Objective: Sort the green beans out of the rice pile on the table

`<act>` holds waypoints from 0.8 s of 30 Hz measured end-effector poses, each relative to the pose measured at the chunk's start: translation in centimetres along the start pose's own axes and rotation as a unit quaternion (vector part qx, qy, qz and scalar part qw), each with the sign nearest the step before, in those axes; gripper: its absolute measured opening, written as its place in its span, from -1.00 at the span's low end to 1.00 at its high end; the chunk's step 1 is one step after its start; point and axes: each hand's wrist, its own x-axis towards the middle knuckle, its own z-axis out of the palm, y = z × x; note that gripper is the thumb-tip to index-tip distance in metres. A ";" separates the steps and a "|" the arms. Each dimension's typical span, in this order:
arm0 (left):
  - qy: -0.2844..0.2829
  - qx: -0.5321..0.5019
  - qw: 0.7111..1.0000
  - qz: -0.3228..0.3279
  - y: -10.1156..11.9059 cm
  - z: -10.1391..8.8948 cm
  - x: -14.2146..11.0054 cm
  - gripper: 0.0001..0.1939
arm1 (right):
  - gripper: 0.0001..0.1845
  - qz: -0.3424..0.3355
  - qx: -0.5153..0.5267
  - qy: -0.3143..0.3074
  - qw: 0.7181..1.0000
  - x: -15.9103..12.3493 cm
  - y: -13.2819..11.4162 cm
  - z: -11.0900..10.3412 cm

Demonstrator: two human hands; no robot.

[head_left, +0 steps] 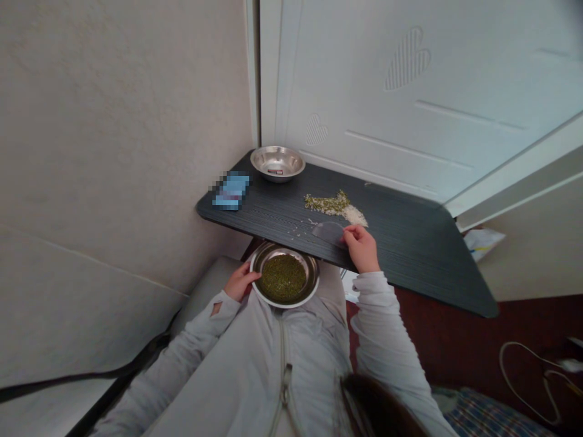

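My left hand (242, 281) grips the left rim of a metal bowl (314, 290), its thumb over the edge. The bowl rests on my lap under the table's near edge and holds small green beans (283, 278), which look like mung beans. Between the fingers of my right hand (361, 246) is a thin, clear plastic piece (328, 232), low over the table's near edge. Just beyond it lie a small pile of white rice (354, 215) and a patch of green beans mixed with white grains (327, 204). A few loose grains (298, 232) are scattered left of the plastic piece.
A second metal bowl (277, 159) stands at the back left of the dark table (410, 243). A pixelated blue item (232, 191) lies near the left edge. Wall and white door (364, 73) border the table. A white cable (523, 346) lies at the right.
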 end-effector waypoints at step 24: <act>-0.041 0.037 0.998 -0.014 -0.1 -0.3 0.1 -0.60 | -0.83 -0.063 -0.001 -0.214 0.975 -1.1 -1.2 -0.6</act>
